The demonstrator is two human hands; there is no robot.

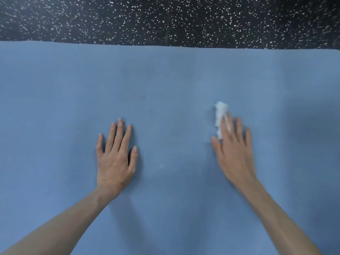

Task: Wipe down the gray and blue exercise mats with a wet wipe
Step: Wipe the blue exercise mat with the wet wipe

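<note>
Pressing crumpled white wet wipe (pixel 219 116) — right hand (pixel 233 151) flat on smooth blue mat (pixel 165 74).

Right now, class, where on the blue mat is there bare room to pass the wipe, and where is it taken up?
Bare blue mat runs between its far edge, by the speckled floor, and the fingertips. A bare strip lies between the left hand and right hand. The right hand presses the wipe.

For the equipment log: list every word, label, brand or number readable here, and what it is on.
None. No print shows on the blue mat, the white wipe under the right hand, the speckled floor, or near the left hand.
</note>
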